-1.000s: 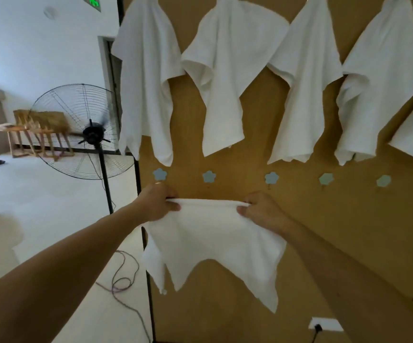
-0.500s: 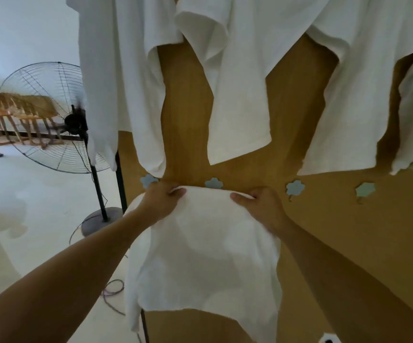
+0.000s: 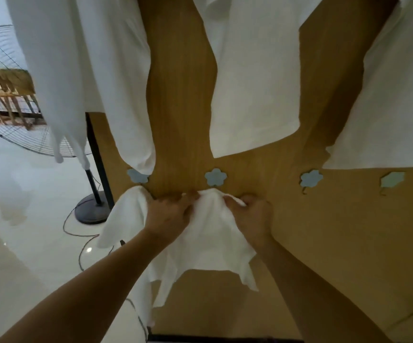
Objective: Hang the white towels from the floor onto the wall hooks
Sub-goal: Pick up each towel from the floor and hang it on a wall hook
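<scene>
A white towel [image 3: 207, 233] is bunched against the wooden wall panel [image 3: 183, 95] just under a blue flower-shaped hook [image 3: 215, 177]. My left hand [image 3: 169, 214] grips its top edge left of the hook. My right hand [image 3: 252, 214] pinches the top edge right of the hook. The towel's peak sits between my hands, right below the hook's prong. The towel's left corner [image 3: 126, 209] droops past the panel's edge. A lower row holds more flower hooks: one at the left [image 3: 137, 175], two at the right [image 3: 311, 179] [image 3: 392, 180].
Several white towels [image 3: 252, 82] hang from an upper row and drape down over the panel. A standing fan [image 3: 10, 100] with a round base [image 3: 91, 211] and a floor cable [image 3: 81, 233] stands to the left on the pale tiled floor. Wooden stools [image 3: 5, 95] stand beyond it.
I have come closer to the panel. Both hands moved together, gathering the towel's top edge into a peak and raising it up under the flower hook.
</scene>
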